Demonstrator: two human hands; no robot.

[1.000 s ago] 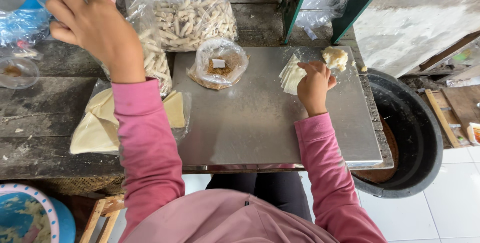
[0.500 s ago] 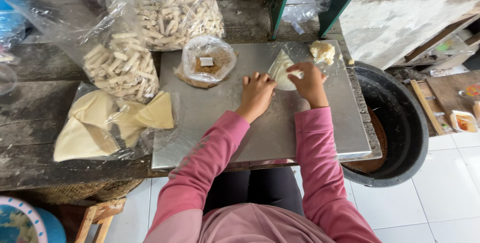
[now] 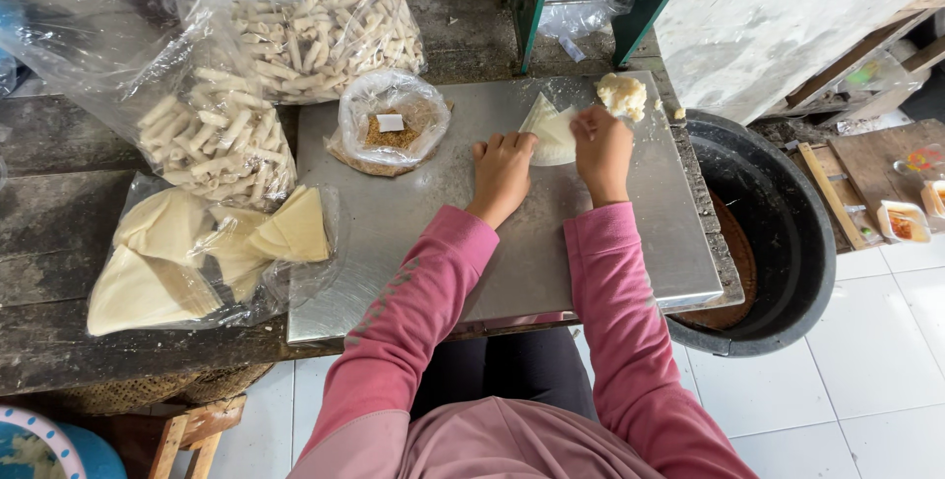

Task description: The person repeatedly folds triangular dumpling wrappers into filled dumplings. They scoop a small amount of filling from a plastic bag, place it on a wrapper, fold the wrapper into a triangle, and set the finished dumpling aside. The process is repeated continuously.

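A pale triangular wrapper sheet (image 3: 551, 130) lies on the steel work board (image 3: 433, 243). My left hand (image 3: 502, 174) rests palm down on the sheet's left corner, fingers together. My right hand (image 3: 602, 149) is on the sheet's right edge, fingertips pinched at it. A white lump of filling (image 3: 622, 95) sits on the board just beyond my right hand. Both arms wear pink sleeves.
A small open bag of brown crumbs (image 3: 392, 127) sits on the board's far left. Two clear bags of rolled sticks (image 3: 325, 31) (image 3: 212, 144) and a bag of triangular wrappers (image 3: 197, 253) lie on the wooden table. A black tub (image 3: 787, 233) stands at right.
My left hand came down from the far left bags to the wrapper sheet beside my right hand. The view shifted left and settled.
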